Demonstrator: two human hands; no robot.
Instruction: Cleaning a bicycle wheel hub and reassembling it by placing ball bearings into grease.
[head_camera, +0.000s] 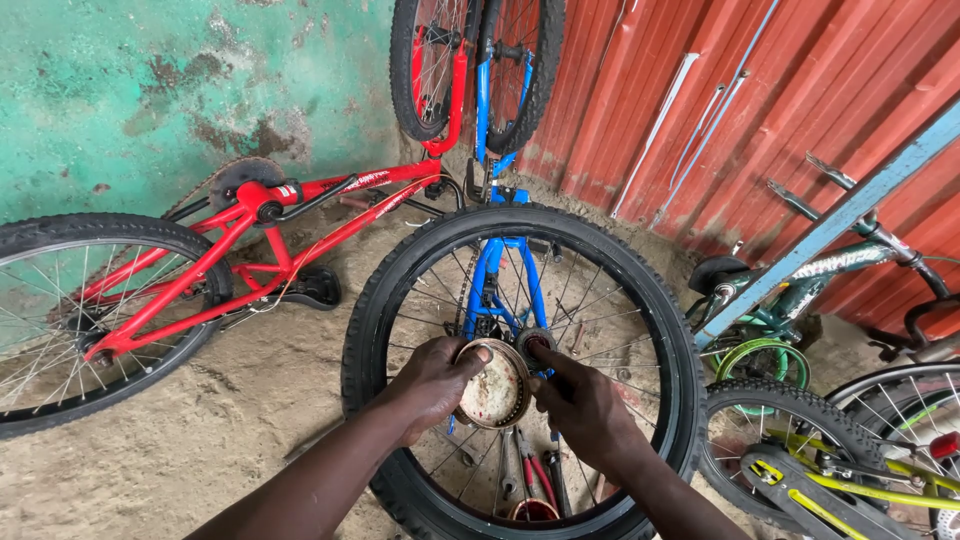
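Note:
A black spoked bicycle wheel (400, 270) stands upright in front of me. My left hand (430, 385) holds a round, rusty metal hub cover (492, 388) against the wheel's centre. My right hand (580, 405) pinches the small sprocket and hub (534, 344) just to the right of that cover. Both hands touch the hub area. Behind the wheel stands a blue bicycle frame (500, 270), seen through the spokes.
A red bicycle (250, 240) lies upside down at left on the sandy ground. Tools with red handles (535, 470) lie below the wheel. A green bicycle (790, 290) and a yellow one (850, 480) crowd the right, by a red corrugated wall (780, 100).

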